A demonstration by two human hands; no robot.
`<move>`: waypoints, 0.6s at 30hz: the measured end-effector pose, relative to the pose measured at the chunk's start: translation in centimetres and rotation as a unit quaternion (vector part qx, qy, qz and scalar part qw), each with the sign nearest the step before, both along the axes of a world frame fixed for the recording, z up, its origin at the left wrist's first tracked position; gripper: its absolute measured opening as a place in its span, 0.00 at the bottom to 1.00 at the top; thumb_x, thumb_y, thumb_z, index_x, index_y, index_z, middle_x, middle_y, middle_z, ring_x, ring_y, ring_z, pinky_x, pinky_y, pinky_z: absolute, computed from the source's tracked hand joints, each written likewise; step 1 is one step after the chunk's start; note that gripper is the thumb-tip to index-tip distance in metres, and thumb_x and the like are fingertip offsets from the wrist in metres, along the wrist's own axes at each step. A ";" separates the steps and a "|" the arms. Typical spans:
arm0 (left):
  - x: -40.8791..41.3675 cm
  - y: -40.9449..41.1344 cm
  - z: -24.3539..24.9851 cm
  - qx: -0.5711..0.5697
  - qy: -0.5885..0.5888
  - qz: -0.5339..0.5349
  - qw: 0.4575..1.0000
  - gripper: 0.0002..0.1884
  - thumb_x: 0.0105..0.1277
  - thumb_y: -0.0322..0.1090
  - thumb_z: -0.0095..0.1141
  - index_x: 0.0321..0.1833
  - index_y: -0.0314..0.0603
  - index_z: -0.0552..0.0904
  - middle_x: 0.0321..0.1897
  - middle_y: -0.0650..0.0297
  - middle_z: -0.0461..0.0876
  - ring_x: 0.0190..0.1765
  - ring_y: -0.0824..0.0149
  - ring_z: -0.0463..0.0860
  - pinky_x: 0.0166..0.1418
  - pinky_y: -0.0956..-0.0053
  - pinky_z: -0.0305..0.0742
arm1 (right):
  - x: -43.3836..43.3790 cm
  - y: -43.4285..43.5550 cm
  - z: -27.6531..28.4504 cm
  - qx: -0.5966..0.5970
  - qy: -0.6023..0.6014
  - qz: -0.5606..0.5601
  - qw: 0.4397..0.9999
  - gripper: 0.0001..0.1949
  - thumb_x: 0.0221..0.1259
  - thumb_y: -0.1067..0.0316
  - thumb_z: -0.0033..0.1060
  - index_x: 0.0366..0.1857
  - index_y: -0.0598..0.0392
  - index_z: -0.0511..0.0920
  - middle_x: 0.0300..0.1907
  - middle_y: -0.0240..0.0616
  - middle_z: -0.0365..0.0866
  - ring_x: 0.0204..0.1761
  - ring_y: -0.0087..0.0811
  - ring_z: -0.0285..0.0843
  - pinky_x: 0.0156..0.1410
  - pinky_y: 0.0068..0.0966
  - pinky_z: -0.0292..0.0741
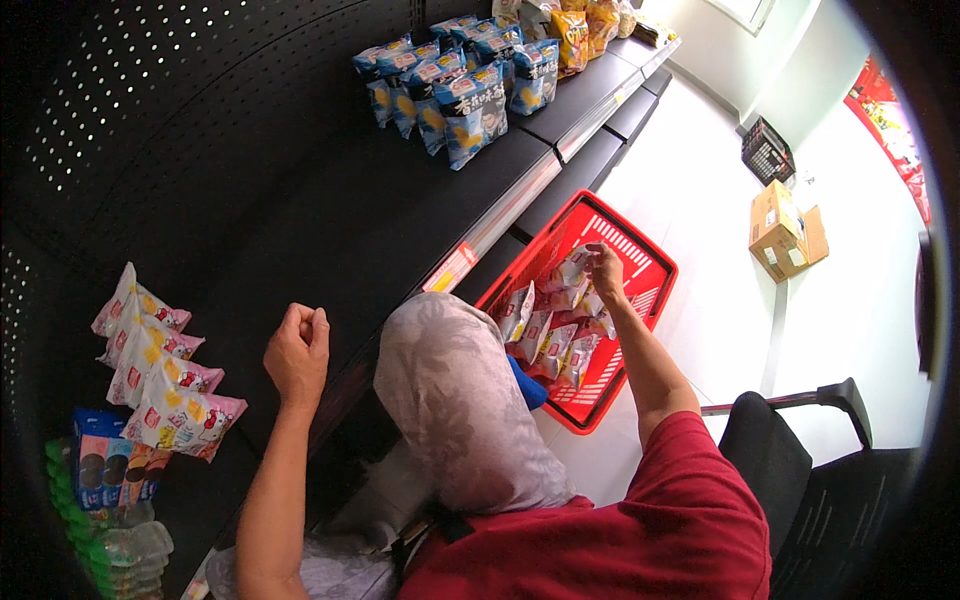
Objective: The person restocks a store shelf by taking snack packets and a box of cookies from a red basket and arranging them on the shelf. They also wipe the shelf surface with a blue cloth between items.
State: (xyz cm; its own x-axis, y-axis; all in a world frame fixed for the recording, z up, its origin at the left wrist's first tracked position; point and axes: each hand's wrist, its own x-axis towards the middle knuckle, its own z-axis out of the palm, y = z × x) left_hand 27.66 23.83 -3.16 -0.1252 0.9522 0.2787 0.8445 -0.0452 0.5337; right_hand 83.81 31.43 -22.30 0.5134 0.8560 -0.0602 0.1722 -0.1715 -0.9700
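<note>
My right hand (606, 271) is down in a red plastic shopping basket (581, 204), its fingers closed on the edge of a pale snack bag (568, 271). Several more pale snack bags (553, 349) stand and lean in the basket beneath it. Curled into a loose fist, my left hand (298, 352) hangs over the black shelf (322, 225) with nothing visible in it. To its left, a row of pink-and-white snack bags (184, 412) with a cartoon cat stands on the same shelf. The inside of the left fist is partly hidden.
Blue snack bags (472, 112) stand farther along the shelf, with yellow bags (570, 41) beyond. Cookie boxes (112, 465) and green-lidded clear containers (127, 555) sit at lower left. My bent knee (442, 352) is between hands. A carton (780, 232), black crate (769, 150) and chair (840, 510) stand right.
</note>
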 end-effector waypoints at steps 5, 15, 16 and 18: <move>-1.2 -0.9 0.0 0.000 0.016 0.011 1.000 0.15 0.78 0.46 0.57 0.35 0.45 0.78 0.21 0.67 0.76 0.26 0.68 0.76 0.33 0.67 0.71 | -6.5 -3.8 2.5 0.000 -0.139 0.078 0.987 0.12 0.73 0.70 0.60 0.56 0.54 0.81 0.35 0.41 0.86 0.35 0.31 0.84 0.43 0.31 0.81; -0.7 -0.3 -0.3 0.015 -0.006 -0.001 1.000 0.13 0.76 0.45 0.59 0.35 0.46 0.77 0.20 0.67 0.77 0.26 0.64 0.80 0.32 0.64 0.72 | -19.1 -18.0 8.5 -0.039 -0.393 0.402 0.826 0.23 0.59 0.57 0.72 0.55 0.55 0.77 0.52 0.49 0.80 0.57 0.51 0.79 0.59 0.44 0.79; -0.6 -0.3 -0.2 0.014 -0.005 0.001 1.000 0.13 0.76 0.45 0.59 0.35 0.46 0.77 0.21 0.67 0.78 0.26 0.63 0.80 0.32 0.63 0.72 | -19.6 -18.2 7.8 -0.034 -0.410 0.374 0.831 0.22 0.58 0.58 0.72 0.53 0.55 0.77 0.51 0.48 0.79 0.56 0.51 0.79 0.58 0.44 0.79; -0.6 -0.3 -0.1 0.012 -0.002 0.006 1.000 0.13 0.76 0.45 0.58 0.35 0.46 0.78 0.21 0.66 0.79 0.27 0.62 0.81 0.32 0.63 0.73 | -20.5 -18.1 6.5 -0.007 -0.427 0.323 0.845 0.18 0.57 0.62 0.71 0.47 0.54 0.76 0.48 0.47 0.77 0.54 0.50 0.78 0.56 0.45 0.79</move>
